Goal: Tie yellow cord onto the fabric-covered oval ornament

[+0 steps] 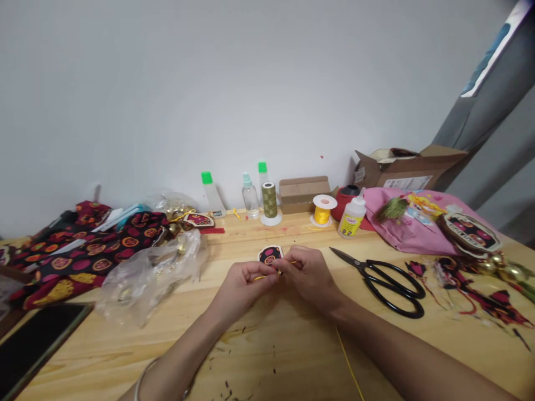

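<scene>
Over the middle of the table, my left hand (246,284) pinches a thin yellow cord (259,277) between thumb and fingertips. My right hand (311,275) meets it there, its fingers closed on the same cord, and the exact crossing of the cord is too small to make out. Just beyond my fingertips is a small dark patch (267,255) with a pale edge and a maroon pattern, partly covered by my fingers. A length of yellow cord also runs down the table beside my right forearm.
Black-handled scissors (395,287) lie to the right, near fabric scraps (472,289). At the back stand a glue bottle (351,217), a yellow cord spool (321,211) and an olive thread spool (270,201). Patterned cloth (104,250), a plastic bag (146,284) and a phone (37,345) are left.
</scene>
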Available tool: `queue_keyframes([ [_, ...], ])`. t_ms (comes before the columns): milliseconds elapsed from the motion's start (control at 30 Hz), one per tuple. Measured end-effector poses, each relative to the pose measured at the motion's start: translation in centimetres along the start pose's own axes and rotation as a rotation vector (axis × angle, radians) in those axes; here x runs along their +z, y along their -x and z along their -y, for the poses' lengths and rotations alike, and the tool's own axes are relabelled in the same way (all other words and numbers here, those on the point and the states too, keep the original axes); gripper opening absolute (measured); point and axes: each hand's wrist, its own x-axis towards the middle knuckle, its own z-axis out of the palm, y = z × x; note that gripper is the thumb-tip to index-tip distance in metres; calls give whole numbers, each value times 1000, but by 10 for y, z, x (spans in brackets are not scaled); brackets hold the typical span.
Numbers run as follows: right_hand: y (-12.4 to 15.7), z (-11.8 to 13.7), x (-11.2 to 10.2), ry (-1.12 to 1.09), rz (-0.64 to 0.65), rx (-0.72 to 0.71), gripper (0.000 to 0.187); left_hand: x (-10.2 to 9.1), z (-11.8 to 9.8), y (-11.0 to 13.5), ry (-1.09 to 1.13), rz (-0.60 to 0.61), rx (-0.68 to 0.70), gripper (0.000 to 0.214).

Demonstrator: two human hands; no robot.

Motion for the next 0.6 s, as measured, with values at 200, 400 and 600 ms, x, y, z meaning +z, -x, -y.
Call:
queue_keyframes([
  [200,-3,1,-3,-54,11,-14,25,-4,7,0,54,35,14,24],
  [400,-3,-2,-1,-61,46,-25,23,-8,9,-1,-45,46,-12,26],
  [600,-3,-6,3,16,52,-106,22,-6,11,0,-116,41,-31,26],
])
